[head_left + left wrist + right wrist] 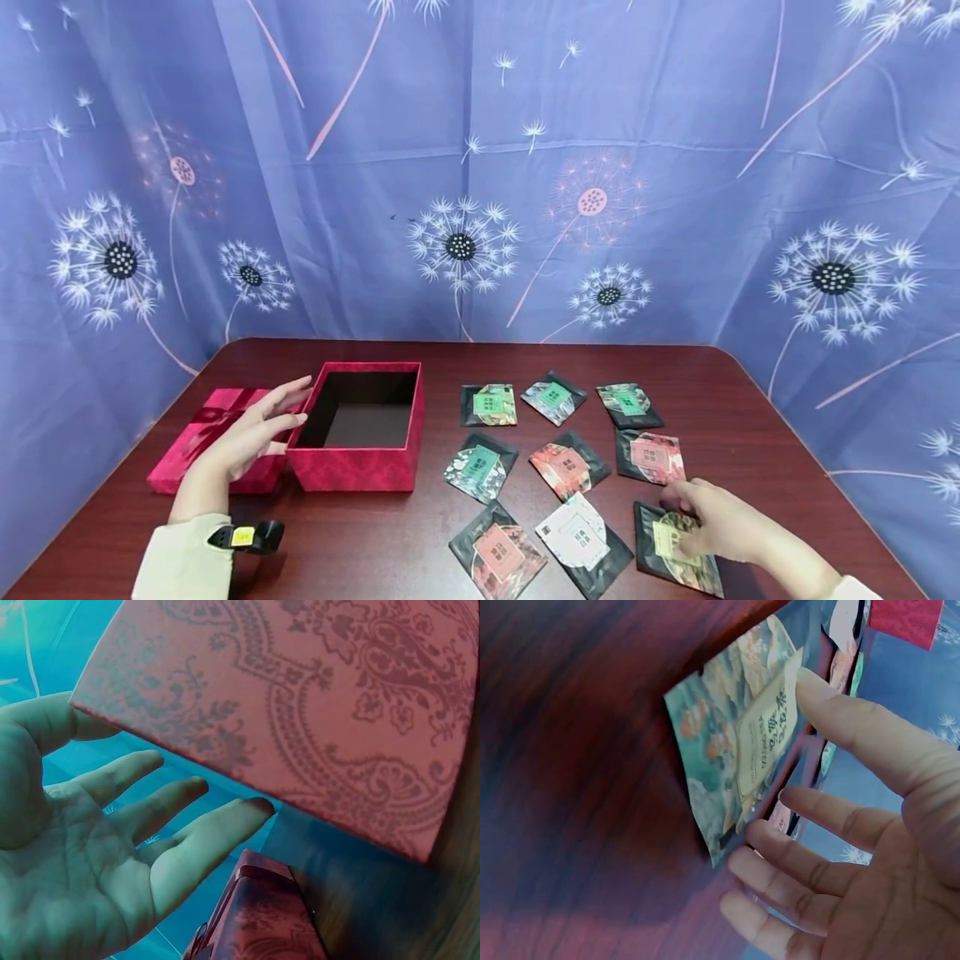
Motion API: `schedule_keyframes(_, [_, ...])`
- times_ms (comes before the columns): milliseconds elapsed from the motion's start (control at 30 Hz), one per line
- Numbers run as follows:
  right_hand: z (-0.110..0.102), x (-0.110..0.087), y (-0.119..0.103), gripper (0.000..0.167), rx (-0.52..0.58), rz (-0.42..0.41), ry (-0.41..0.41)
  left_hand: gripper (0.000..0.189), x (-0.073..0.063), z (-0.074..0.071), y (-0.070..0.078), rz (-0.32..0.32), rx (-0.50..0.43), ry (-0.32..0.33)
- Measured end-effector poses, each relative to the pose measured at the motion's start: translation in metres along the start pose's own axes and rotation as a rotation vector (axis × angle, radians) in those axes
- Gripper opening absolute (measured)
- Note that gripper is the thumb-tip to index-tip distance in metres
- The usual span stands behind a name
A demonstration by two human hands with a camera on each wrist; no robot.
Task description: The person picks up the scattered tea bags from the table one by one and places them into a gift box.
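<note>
My left hand [243, 440] is at the left side of an uncovered red patterned box [352, 472], its fingers extended. In the left wrist view the palm shows with nothing in it, and one digit passes behind the corner of the box [300, 712]. My right hand [720, 523] is over a dark tea sachet with a yellow label [666, 540] at the front right. In the right wrist view the thumb is at the label of that sachet [765, 735], while the loosely bent fingers lie by its edge, apart from the thumb.
A red lid with a ribbon bow [195, 442] lies left of the box. Several other sachets, such as a white-labelled one [585, 542] and a red-labelled one [651, 456], are spread on the dark wooden table [345, 542]. A blue dandelion curtain [360, 250] hangs behind.
</note>
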State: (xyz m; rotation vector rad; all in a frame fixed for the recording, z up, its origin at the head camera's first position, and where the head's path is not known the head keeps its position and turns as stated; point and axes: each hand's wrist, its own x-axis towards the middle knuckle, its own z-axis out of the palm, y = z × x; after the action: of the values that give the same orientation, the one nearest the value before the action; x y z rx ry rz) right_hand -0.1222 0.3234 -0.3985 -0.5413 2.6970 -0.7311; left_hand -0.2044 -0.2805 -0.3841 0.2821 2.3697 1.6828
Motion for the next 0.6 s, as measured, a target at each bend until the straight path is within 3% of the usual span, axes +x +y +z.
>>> schedule_keyframes(333, [0.0034, 0.0030, -0.0001, 0.063, 0.005, 0.027, -0.018, 0.067, -0.0018, -0.0008, -0.0050, -0.001, -0.060, -0.022])
schedule_keyframes(600, [0.0034, 0.0093, -0.0002, 0.067, -0.059, -0.028, -0.022, 0.067, -0.0027, -0.0018, -0.0066, -0.002, -0.101, -0.050])
